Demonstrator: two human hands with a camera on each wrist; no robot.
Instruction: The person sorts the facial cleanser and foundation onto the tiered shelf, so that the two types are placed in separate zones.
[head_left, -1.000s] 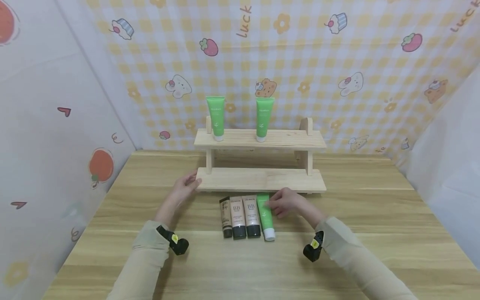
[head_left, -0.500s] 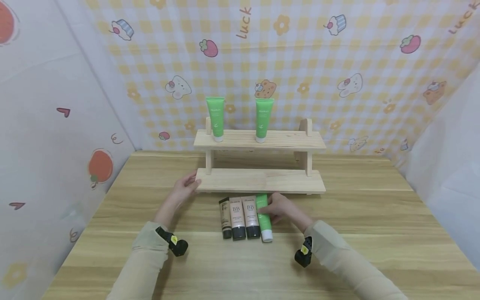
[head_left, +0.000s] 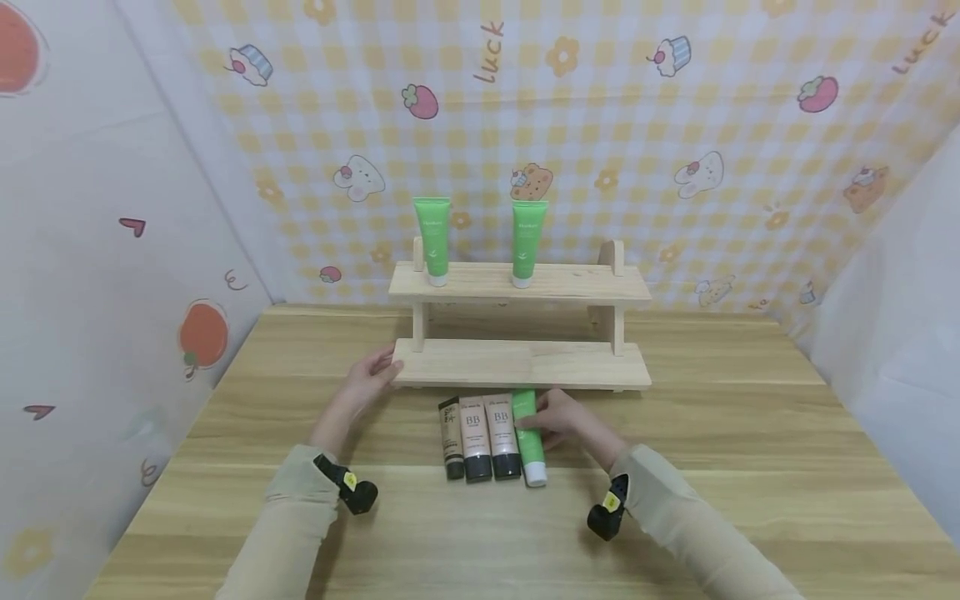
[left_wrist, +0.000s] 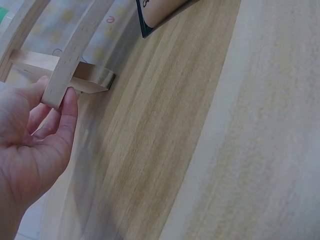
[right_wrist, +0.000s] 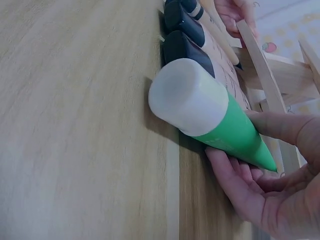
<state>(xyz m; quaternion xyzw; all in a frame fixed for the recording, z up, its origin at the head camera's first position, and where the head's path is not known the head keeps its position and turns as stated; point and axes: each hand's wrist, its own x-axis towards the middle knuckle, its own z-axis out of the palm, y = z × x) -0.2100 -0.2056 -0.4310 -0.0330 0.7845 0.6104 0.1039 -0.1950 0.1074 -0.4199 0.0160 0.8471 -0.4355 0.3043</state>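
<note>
My left hand (head_left: 369, 377) pinches the left end of the lower shelf of a two-tier wooden rack (head_left: 465, 362); the left wrist view shows thumb and fingers on either side of the board (left_wrist: 65, 75). My right hand (head_left: 564, 417) holds a green tube with a white cap (head_left: 531, 446), lying on the table at the right end of a row. In the right wrist view its thumb and fingers lie on opposite sides of the green tube (right_wrist: 235, 132). Left of it lie two beige BB tubes (head_left: 502, 433) (head_left: 474, 435) and a slim brown tube (head_left: 452, 437).
Two green tubes (head_left: 435, 242) (head_left: 528, 243) stand on their caps on the rack's upper shelf (head_left: 577, 282). A patterned cloth (head_left: 630, 125) hangs behind the wooden table (head_left: 735, 433).
My right hand has moved slightly left and its thumb now lies over the green tube. The tube's cap end has shifted a little left. My left hand stays on the rack.
</note>
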